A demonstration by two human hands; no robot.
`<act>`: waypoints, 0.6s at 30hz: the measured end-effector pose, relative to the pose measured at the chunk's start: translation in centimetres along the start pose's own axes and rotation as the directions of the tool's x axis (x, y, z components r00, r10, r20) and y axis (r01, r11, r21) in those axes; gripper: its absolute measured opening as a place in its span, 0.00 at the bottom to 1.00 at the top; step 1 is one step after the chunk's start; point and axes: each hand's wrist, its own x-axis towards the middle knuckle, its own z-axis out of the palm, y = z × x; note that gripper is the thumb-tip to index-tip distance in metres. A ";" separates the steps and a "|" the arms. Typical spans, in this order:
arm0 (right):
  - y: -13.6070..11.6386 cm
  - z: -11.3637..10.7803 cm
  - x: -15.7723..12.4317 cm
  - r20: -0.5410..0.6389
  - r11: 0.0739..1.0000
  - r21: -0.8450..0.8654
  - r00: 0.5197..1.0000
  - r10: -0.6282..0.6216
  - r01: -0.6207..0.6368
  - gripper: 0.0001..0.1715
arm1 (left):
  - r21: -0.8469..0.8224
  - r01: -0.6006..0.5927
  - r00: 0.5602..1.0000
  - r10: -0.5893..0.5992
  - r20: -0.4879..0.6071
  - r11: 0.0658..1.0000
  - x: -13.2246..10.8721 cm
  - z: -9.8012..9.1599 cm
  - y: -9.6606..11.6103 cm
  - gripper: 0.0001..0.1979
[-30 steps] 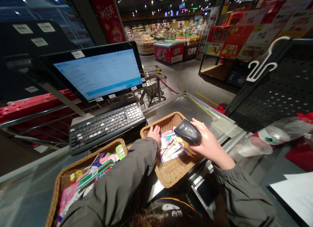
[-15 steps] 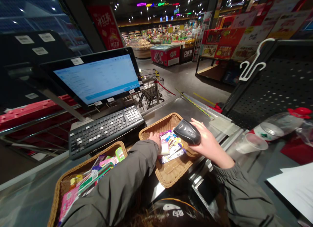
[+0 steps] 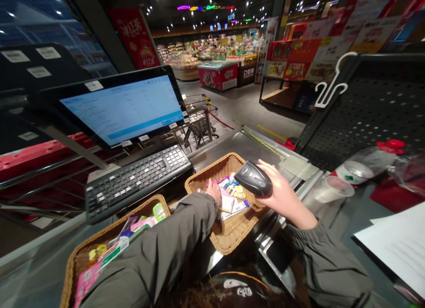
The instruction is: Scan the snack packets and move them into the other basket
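My right hand is wrapped round a black barcode scanner, held over the right side of a wicker basket. Inside that basket lie small colourful packets and a pale flat box. My left hand reaches into the same basket with bent fingers, by a purple packet. What those fingers grip is partly hidden. Beneath my left forearm stands a second wicker basket with a pink pack, yellow pieces and a green-and-white item.
A black keyboard and a lit monitor stand at the left. On the right are a plastic cup, a bottle with a red cap and white papers. A white hook hangs on the black perforated panel.
My left hand has shifted slightly right and down among the packets, showing more of the purple one. The scanner stays over the basket. The view has turned a little to the right.
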 end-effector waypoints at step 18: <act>0.5 -1.2 -0.5 -0.068 1.000 -0.001 0.998 0.015 -0.015 0.30 | -0.032 -0.171 0.976 0.164 -0.144 0.985 1.7 -3.8 -1.5 0.40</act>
